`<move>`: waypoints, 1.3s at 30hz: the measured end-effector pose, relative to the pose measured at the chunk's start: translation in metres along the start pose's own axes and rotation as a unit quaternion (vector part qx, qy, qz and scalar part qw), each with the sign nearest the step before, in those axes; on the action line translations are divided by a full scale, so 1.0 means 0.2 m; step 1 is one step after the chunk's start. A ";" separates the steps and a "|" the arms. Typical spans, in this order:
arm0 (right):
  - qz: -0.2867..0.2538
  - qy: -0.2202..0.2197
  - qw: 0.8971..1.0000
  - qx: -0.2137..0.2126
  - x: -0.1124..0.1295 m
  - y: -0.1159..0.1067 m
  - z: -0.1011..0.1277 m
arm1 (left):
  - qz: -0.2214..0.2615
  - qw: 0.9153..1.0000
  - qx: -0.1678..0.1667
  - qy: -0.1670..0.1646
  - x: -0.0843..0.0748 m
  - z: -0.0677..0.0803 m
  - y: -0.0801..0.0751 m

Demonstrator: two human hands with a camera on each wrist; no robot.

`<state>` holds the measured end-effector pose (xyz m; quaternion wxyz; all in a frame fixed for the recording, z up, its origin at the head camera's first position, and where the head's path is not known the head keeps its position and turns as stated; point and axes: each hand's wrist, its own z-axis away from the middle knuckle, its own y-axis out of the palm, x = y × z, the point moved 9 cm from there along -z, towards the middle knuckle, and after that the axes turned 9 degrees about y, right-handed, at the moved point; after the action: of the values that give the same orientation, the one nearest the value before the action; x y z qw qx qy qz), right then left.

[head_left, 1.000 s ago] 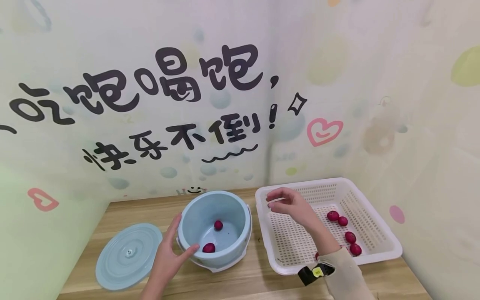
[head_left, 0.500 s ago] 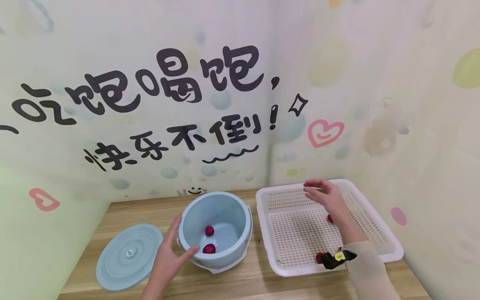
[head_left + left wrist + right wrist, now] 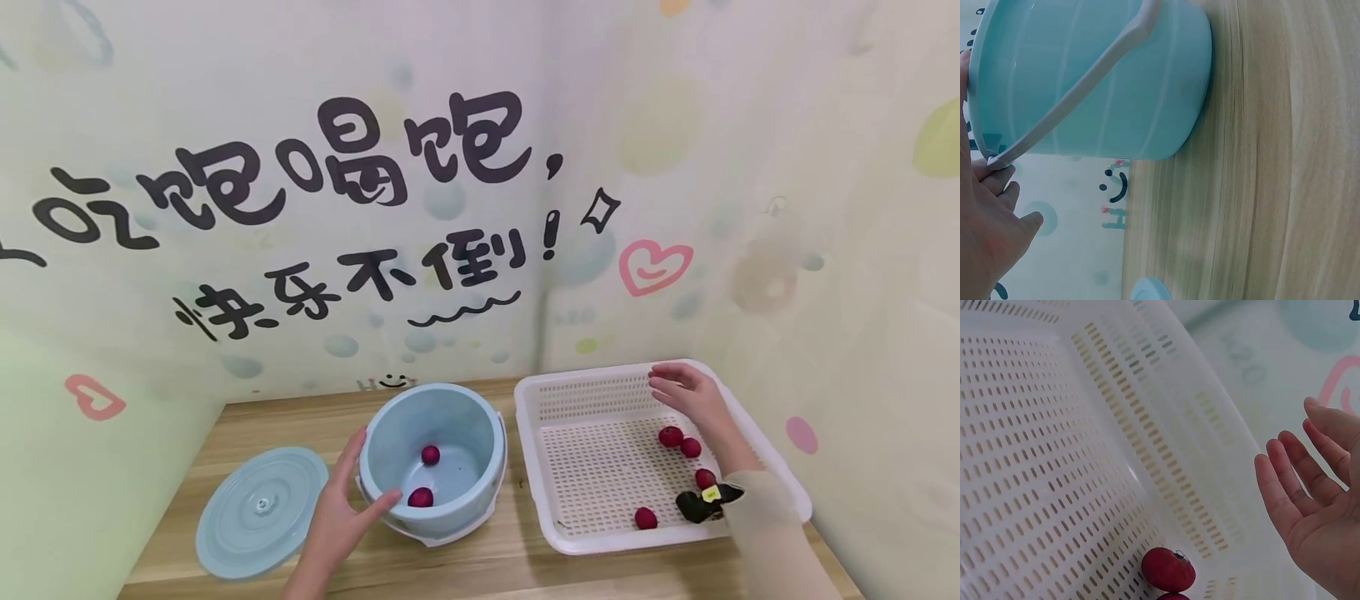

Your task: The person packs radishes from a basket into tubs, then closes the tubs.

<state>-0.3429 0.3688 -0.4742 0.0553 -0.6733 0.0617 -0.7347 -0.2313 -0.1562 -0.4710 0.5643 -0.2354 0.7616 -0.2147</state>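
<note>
A light blue bucket [image 3: 442,417] stands upright on the table, holding a small red radish [image 3: 431,455] and a bigger radish [image 3: 421,497]. My left hand [image 3: 341,504] touches the bucket's left side, thumb and fingers spread along the rim; the left wrist view shows its fingertips by the handle [image 3: 1066,103] joint. Over the far right part of the white basket [image 3: 585,475] hovers my right hand [image 3: 690,393], holding nothing, fingers loosely bent. Below it, several radishes [image 3: 670,437] lie in the basket, one of them partly behind the wrist strap [image 3: 697,504].
A light blue lid [image 3: 285,492] lies flat left of the bucket. All stand on a wooden table [image 3: 517,575] against a printed wall [image 3: 420,50]. The basket's raised rim lies close to the right wall.
My right hand has moved right, from the basket's left part to its far right. The small radish in the bucket has rolled left, then slightly back. My left hand stays at the bucket.
</note>
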 end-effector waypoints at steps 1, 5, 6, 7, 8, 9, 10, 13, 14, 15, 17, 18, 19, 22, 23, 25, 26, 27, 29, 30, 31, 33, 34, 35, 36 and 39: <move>0.005 0.000 1.000 0.001 -0.02 -0.02 -0.01 | 0.000 1.000 0.000 0.001 0.00 0.00 0.00; 0.029 0.014 0.999 0.013 -0.10 -0.05 -0.04 | -0.002 1.000 0.000 0.004 0.00 0.00 0.00; 0.038 0.021 0.999 0.016 -0.12 -0.06 -0.05 | -0.004 1.000 0.000 0.004 0.00 0.00 0.00; 0.054 0.027 0.998 0.020 -0.13 -0.06 -0.05 | -0.005 1.000 0.000 0.003 0.00 0.00 0.00; 0.069 0.036 0.997 0.024 -0.15 -0.06 -0.06 | -0.007 1.000 -0.001 0.002 0.00 0.00 0.00; 0.088 0.044 0.995 0.029 -0.16 -0.05 -0.06 | -0.007 1.000 -0.001 0.003 0.00 0.00 0.00; 0.108 0.055 0.992 0.031 -0.18 -0.05 -0.06 | -0.009 1.000 0.000 0.002 0.00 0.00 0.00; 0.160 0.089 0.982 0.050 -0.22 -0.04 -0.06 | -0.011 1.000 0.001 0.002 0.00 0.00 -0.01; 0.170 0.102 0.979 0.058 -0.24 -0.04 -0.06 | -0.013 1.000 0.002 0.002 0.00 0.00 -0.01; 0.179 0.113 0.975 0.064 -0.26 -0.04 -0.05 | -0.013 1.000 0.002 0.001 0.00 0.00 -0.01; 0.194 0.128 0.970 0.077 -0.29 -0.04 -0.05 | -0.014 1.000 0.003 0.000 0.00 0.00 -0.01; 0.206 0.128 0.966 0.086 -0.30 -0.04 -0.05 | -0.013 1.000 0.004 -0.002 0.00 0.00 -0.01; 0.217 0.127 0.963 0.092 -0.31 -0.04 -0.05 | -0.012 1.000 0.004 -0.003 0.00 0.00 -0.01; 0.251 0.112 0.955 0.112 -0.33 -0.04 -0.06 | -0.012 1.000 0.008 -0.008 0.00 0.00 0.00; 0.262 0.104 0.952 0.119 -0.34 -0.04 -0.06 | -0.012 1.000 0.008 -0.008 0.00 0.00 0.00; 0.280 0.097 0.947 0.124 -0.35 -0.03 -0.06 | -0.013 1.000 0.007 -0.007 0.00 0.00 -0.01; 0.288 0.091 0.945 0.126 -0.35 -0.03 -0.06 | -0.013 1.000 0.006 -0.006 0.00 0.00 -0.01; 0.294 0.090 0.943 0.126 -0.35 -0.02 -0.06 | -0.014 1.000 0.005 -0.004 0.00 0.00 -0.01; 0.301 0.087 0.941 0.126 -0.35 -0.02 -0.06 | -0.015 1.000 0.003 -0.001 0.00 0.00 -0.01; 0.304 0.086 0.941 0.125 -0.34 -0.02 -0.06 | -0.014 1.000 0.002 -0.001 0.00 0.00 -0.01; 0.308 0.085 0.940 0.123 -0.34 -0.01 -0.06 | -0.014 1.000 0.003 -0.001 0.00 0.00 -0.01; 0.318 0.078 0.937 0.123 -0.33 -0.01 -0.06 | -0.012 1.000 0.002 0.000 0.00 0.00 -0.01; 0.321 0.075 0.936 0.121 -0.32 -0.01 -0.06 | -0.010 1.000 0.001 0.000 0.00 0.00 -0.01; 0.326 0.072 0.935 0.120 -0.32 -0.01 -0.06 | -0.009 1.000 0.000 0.002 0.00 0.00 -0.01; 0.329 0.070 0.934 0.120 -0.32 -0.01 -0.06 | -0.008 1.000 -0.001 0.002 0.00 0.00 -0.01; 0.328 0.064 0.935 0.118 -0.31 -0.01 -0.06 | -0.008 1.000 -0.001 0.003 0.00 0.00 -0.01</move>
<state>-0.3488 0.3820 -0.5354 0.3684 -0.5556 0.1958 -0.7192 -0.2302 -0.1570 -0.4702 0.5602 -0.2415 0.7616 -0.2186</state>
